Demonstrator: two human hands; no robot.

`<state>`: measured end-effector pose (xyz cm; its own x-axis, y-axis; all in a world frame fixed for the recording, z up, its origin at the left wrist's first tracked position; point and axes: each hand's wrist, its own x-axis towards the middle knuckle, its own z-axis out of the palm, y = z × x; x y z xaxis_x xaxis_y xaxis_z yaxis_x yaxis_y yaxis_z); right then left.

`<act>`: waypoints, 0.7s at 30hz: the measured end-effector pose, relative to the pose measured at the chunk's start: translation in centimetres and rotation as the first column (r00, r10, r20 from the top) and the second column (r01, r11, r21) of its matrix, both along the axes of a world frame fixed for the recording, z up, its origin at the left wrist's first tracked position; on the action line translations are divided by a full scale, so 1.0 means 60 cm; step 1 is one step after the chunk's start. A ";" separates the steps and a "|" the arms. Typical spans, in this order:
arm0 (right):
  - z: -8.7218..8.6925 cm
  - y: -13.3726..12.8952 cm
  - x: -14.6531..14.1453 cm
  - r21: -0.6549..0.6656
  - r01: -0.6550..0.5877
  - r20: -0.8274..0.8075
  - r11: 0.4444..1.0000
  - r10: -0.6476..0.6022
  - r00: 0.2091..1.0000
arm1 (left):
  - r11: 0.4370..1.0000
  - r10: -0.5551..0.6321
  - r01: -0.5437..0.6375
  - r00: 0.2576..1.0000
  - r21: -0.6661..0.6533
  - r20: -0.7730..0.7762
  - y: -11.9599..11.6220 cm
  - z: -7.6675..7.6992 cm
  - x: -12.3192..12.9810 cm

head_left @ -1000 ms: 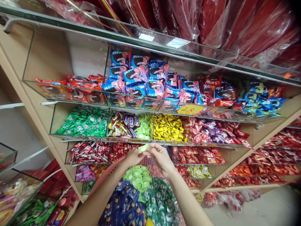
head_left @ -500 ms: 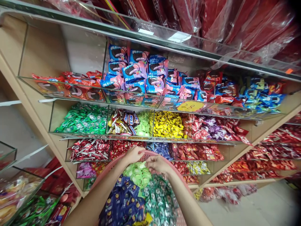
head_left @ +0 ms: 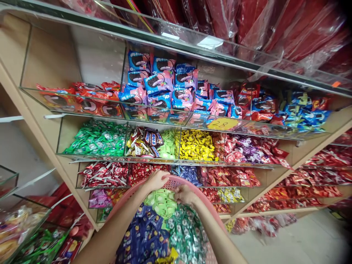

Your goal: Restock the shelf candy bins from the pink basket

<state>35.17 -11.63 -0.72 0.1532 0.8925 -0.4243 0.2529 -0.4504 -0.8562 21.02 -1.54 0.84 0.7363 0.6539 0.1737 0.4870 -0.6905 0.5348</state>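
Note:
A pink perforated basket (head_left: 178, 180) holds light green packets (head_left: 161, 203), dark blue packets (head_left: 145, 234), dark green wrapped candies (head_left: 188, 231) and a few yellow ones (head_left: 169, 256). My left hand (head_left: 156, 180) grips the far rim of the basket, fingers wrapped over it. Over the right part of the basket is my right hand (head_left: 184, 194), its fingers curled together beside the light green packets; whether anything is between them is too small to tell.
Glass-fronted shelves (head_left: 154, 159) with sorted sweets rise in front. Blue and pink cookie packs (head_left: 158, 82) fill the upper tier, above yellow candies (head_left: 196, 145). More bins (head_left: 27, 234) stand at the lower left. Wrapped red goods (head_left: 220, 18) lie on top.
My right hand has shifted slightly, its fingers now drawn in more tightly near the light green packets. My left hand has stayed on the rim.

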 end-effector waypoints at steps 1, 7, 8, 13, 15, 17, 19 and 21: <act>-0.001 0.000 0.004 -0.014 -0.016 0.013 1.000 0.017 1.000 | 1.000 -0.001 0.001 1.000 -0.002 0.001 0.000 0.000 0.000; -0.011 -0.006 0.014 -0.072 -0.133 0.021 0.988 0.135 0.991 | 1.000 -0.001 0.001 1.000 0.003 0.009 -0.001 0.000 -0.001; -0.014 -0.006 0.015 -0.077 -0.133 0.021 0.988 0.135 0.991 | 1.000 0.004 -0.004 1.000 0.001 0.005 -0.001 0.000 -0.001; -0.031 -0.003 0.022 -0.075 -0.133 -0.025 0.988 0.132 0.991 | 1.000 -0.003 0.003 1.000 0.017 0.002 0.001 -0.001 0.000; -0.036 -0.001 0.025 -0.065 -0.137 -0.041 0.988 0.135 0.990 | 1.000 -0.003 0.003 1.000 0.025 0.002 0.001 -0.002 0.000; -0.040 0.000 0.026 -0.069 -0.129 -0.025 0.989 0.128 0.991 | 1.000 0.001 -0.001 1.000 0.022 -0.002 0.001 -0.001 0.000; -0.044 0.001 0.026 -0.082 -0.118 -0.008 0.990 0.118 0.993 | 1.000 0.007 -0.007 1.000 0.010 -0.007 0.000 0.000 0.000; -0.047 0.001 0.026 -0.091 -0.116 -0.011 0.989 0.115 0.993 | 1.000 0.017 -0.017 1.000 -0.008 -0.012 -0.002 0.001 0.000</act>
